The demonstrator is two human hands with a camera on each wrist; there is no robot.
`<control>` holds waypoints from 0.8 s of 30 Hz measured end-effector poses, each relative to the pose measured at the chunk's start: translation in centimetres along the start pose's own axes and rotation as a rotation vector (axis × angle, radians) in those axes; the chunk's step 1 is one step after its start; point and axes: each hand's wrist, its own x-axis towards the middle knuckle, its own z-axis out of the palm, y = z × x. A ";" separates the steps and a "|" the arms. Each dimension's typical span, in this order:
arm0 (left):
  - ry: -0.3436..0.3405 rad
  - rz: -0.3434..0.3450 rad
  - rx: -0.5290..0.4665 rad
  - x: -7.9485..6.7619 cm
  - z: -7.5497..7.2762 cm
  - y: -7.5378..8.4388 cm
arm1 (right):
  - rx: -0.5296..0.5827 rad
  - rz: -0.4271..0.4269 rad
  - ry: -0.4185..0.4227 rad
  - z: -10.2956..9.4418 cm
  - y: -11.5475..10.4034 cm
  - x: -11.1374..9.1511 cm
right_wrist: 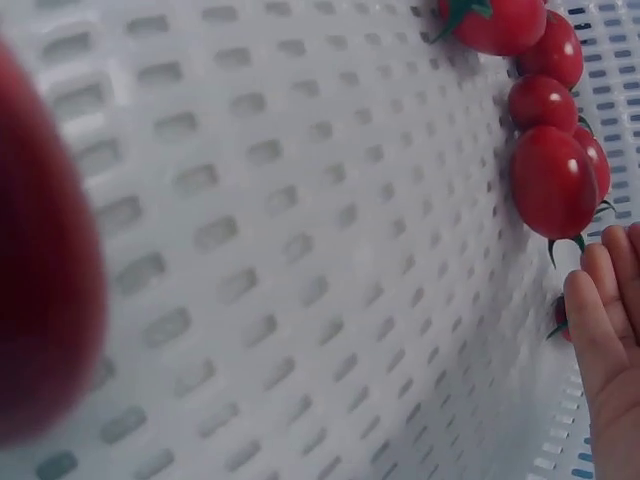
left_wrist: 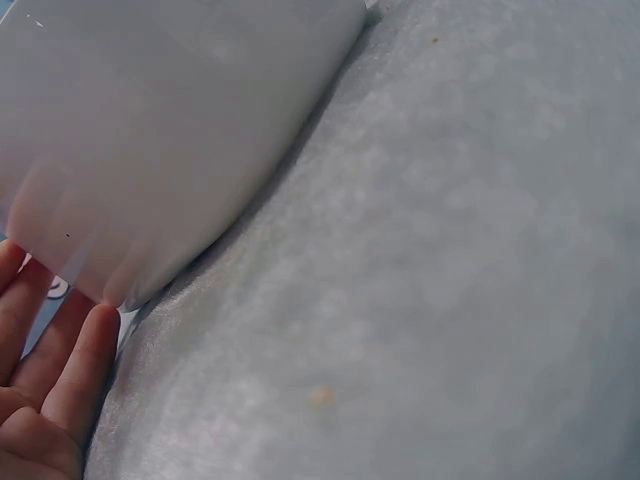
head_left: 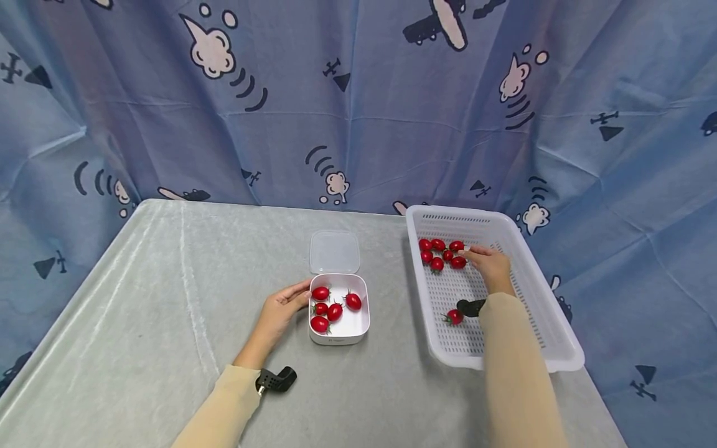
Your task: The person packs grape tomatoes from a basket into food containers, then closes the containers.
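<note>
My left hand [head_left: 280,313] rests against the left side of a small white square box [head_left: 342,340] that holds several cherry tomatoes [head_left: 334,312]. In the left wrist view, its extended fingers [left_wrist: 90,360] touch the box's smooth wall [left_wrist: 150,130]. My right hand [head_left: 492,266] reaches into a white perforated basket [head_left: 551,317], fingertips right at a group of cherry tomatoes [head_left: 437,264] in its far left part. Seen from the right wrist, straight fingers [right_wrist: 595,325] lie beside a red tomato [right_wrist: 553,183] with a green stem. One lone tomato [head_left: 454,317] sits nearer the basket's front.
A clear square lid [head_left: 334,251] lies flat just behind the box. A pale grey cloth covers the table [head_left: 140,323]. Behind it hangs a blue patterned curtain [head_left: 291,81], and the basket stands near the table's right edge.
</note>
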 end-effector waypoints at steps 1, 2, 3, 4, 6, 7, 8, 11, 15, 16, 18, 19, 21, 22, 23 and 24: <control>-0.001 -0.001 0.000 0.0 0.0 0.0 | 0.001 0.007 -0.001 0.1 0.0 0.1; -0.001 -0.001 0.000 0.0 0.0 0.1 | -0.001 0.010 0.000 0.2 0.0 0.1; 0.001 0.000 0.001 -0.1 0.0 0.1 | -0.004 0.019 -0.003 0.3 0.0 0.1; 0.001 -0.002 -0.001 -0.1 -0.1 0.1 | -0.005 0.026 -0.006 0.4 0.0 0.1; -0.004 -0.001 -0.008 -0.1 -0.1 0.1 | -0.014 0.030 -0.009 0.5 0.2 0.2; -0.007 -0.002 -0.011 -0.1 -0.1 0.0 | -0.023 0.031 -0.013 0.5 0.3 0.1; -0.009 -0.004 -0.012 -0.1 -0.1 0.0 | -0.046 0.030 -0.017 0.5 0.3 0.1; -0.011 -0.004 -0.017 0.0 -0.1 -0.1 | -0.112 0.012 -0.030 0.5 0.4 0.1; 0.002 0.001 -0.015 0.0 -0.1 0.0 | -0.194 -0.019 -0.062 0.6 0.4 0.2; 0.005 0.004 -0.011 0.0 0.0 0.0 | -0.197 -0.018 -0.073 0.6 0.4 0.2; 0.008 0.004 -0.008 0.0 0.0 0.0 | -0.208 -0.027 -0.084 0.7 0.4 0.2; 0.008 0.004 -0.008 0.0 0.0 0.0 | -0.210 -0.028 -0.086 0.7 0.5 0.2; 0.002 0.003 -0.008 0.0 0.0 0.0 | -0.221 -0.034 -0.090 0.7 0.5 0.2; 0.000 0.001 -0.011 0.0 0.0 0.0 | -0.228 -0.038 -0.092 0.7 0.5 0.2; -0.003 -0.001 -0.015 0.0 0.0 0.0 | -0.232 -0.040 -0.092 0.7 0.5 0.2; -0.004 -0.002 -0.017 0.0 -0.1 0.0 | -0.237 -0.045 -0.092 0.7 0.6 0.3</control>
